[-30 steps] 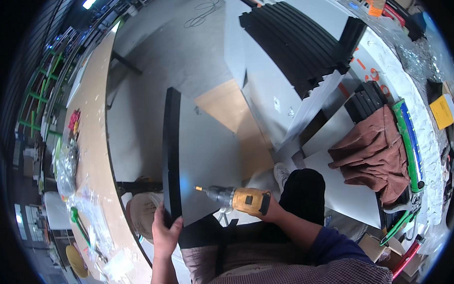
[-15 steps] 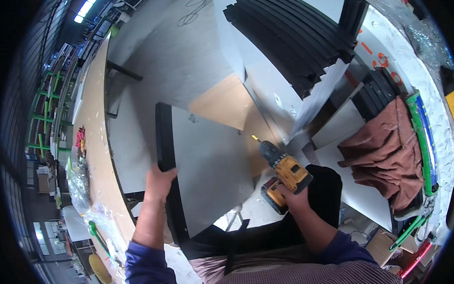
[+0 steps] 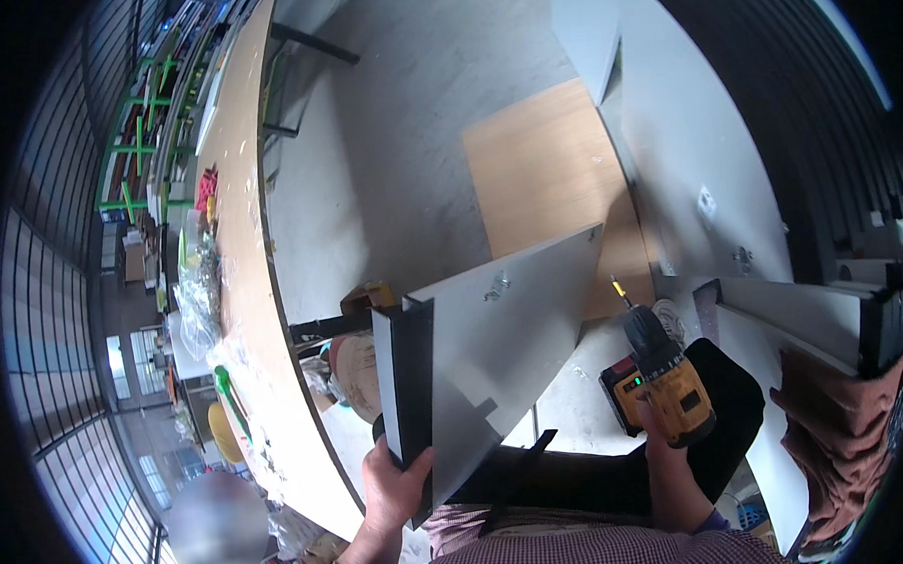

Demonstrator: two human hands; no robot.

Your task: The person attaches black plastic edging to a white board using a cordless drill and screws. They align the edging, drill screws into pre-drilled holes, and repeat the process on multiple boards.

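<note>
My left hand (image 3: pixel 394 483) is closed around the lower end of a black edge strip (image 3: pixel 407 383). That strip runs along the near edge of a light grey panel (image 3: pixel 513 339), which stands tilted in front of me. A small clear plastic fitting (image 3: pixel 496 284) sits on the panel's face. In my right hand (image 3: pixel 667 463) is a yellow and black cordless drill (image 3: pixel 679 398), gripped by its handle. Its bit (image 3: pixel 619 288) points up and away, apart from the panel. Black-clad legs (image 3: pixel 719 392) show beneath the drill.
A long wooden tabletop (image 3: pixel 241 230) runs along my left, with plastic bags (image 3: pixel 201 291) on it. A wooden board (image 3: pixel 537 160) lies on the floor ahead. To the right stand grey panels (image 3: pixel 706 154), black profiles (image 3: pixel 778 92) and a brown cloth (image 3: pixel 840 447).
The view has swung, so the surroundings sit farther right. The panel has turned, showing its black strip more edge-on. My left hand is lower on the strip; the drill is still in my right hand.
</note>
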